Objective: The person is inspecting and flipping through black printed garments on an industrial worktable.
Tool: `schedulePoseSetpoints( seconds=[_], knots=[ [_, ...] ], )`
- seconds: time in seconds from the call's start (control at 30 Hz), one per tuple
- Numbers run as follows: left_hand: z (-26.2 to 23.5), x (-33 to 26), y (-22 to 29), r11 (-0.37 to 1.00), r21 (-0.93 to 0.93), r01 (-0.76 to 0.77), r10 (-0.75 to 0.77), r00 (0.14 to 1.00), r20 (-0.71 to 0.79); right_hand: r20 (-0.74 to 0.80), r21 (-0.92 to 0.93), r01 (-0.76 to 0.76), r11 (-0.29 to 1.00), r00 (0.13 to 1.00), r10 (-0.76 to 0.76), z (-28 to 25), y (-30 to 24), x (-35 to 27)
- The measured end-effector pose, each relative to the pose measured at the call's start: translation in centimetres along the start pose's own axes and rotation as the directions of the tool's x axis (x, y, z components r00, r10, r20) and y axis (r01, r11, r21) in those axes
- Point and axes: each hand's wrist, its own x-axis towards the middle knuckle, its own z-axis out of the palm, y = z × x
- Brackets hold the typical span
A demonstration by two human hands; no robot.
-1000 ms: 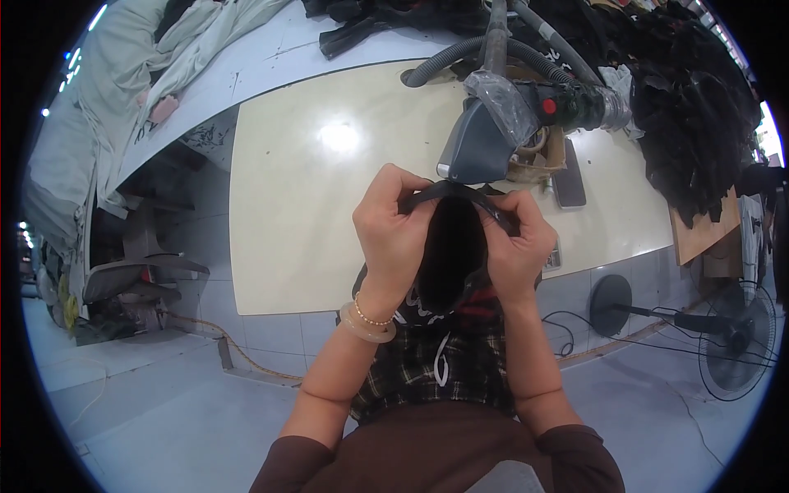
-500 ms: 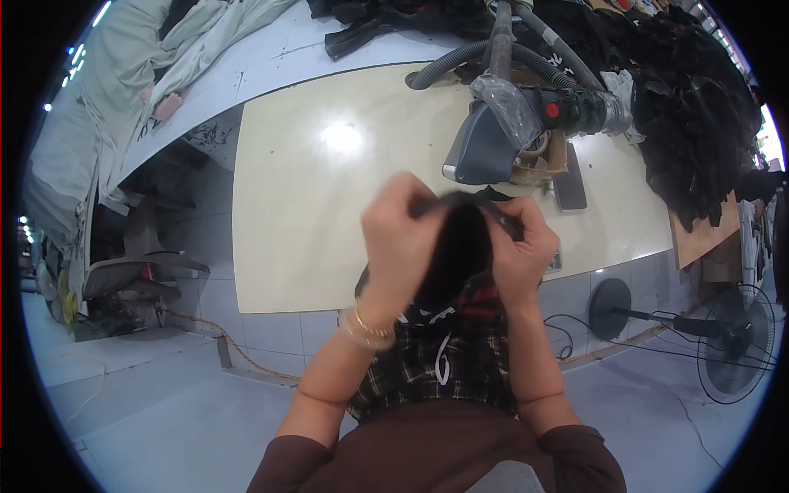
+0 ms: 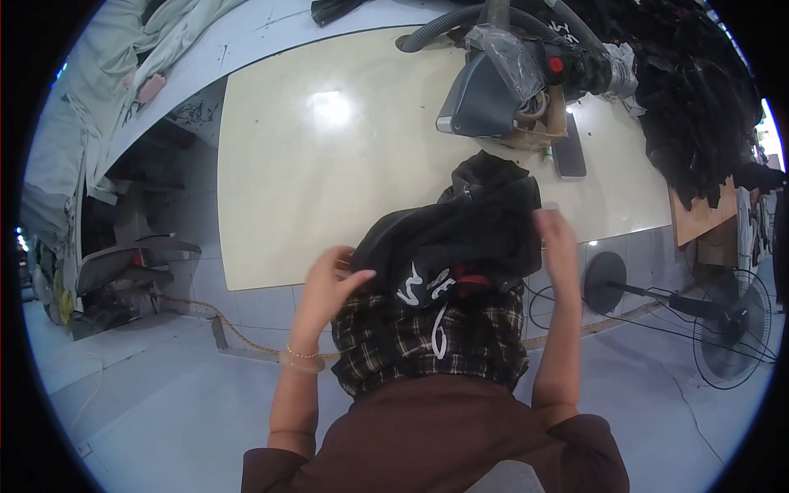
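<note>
A black garment (image 3: pixel 460 226) with white print and a red patch lies bunched across my lap and the near edge of the cream table (image 3: pixel 288 181). Its collar-like end rests on the tabletop. My left hand (image 3: pixel 331 283) is at the garment's left edge, open, with thumb and fingers apart. By the right edge is my right hand (image 3: pixel 559 242), its fingers stretched out and slightly blurred; whether they touch the cloth I cannot tell. Beneath the garment a dark plaid cloth (image 3: pixel 394 337) covers my lap.
A grey machine head (image 3: pixel 481 103) with a plastic wrap and hose hangs over the table. Behind it are a cardboard box (image 3: pixel 538 131) and a dark phone (image 3: pixel 569 148). Black garments (image 3: pixel 694 107) pile at right, above a standing fan (image 3: pixel 731 329). Pale fabric (image 3: pixel 90 99) drapes at left.
Both hands have let go of the raised black cloth and moved apart and down. The garment now lies flatter and spread out, its far end on the table.
</note>
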Motion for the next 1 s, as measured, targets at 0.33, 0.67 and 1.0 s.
schedulePoseSetpoints(
  seconds=[0.33,0.67,1.0],
  knots=[
    [-7.1,-0.4,7.2,0.933,-0.307,-0.187,0.157,0.98,-0.12,-0.147,0.363,0.301,0.882,0.953,-0.264,-2.3,-2.5,2.5],
    [-0.9,4.8,-1.3,0.976,-0.172,0.13,-0.141,0.989,-0.049,-0.411,-0.391,0.274,0.879,0.802,-0.433,-0.5,1.2,3.9],
    [5.6,1.8,3.5,0.916,-0.046,-0.4,0.371,0.883,-0.287,0.342,0.06,0.399,0.915,0.853,-0.394,11.7,-7.2,-2.0]
  ],
)
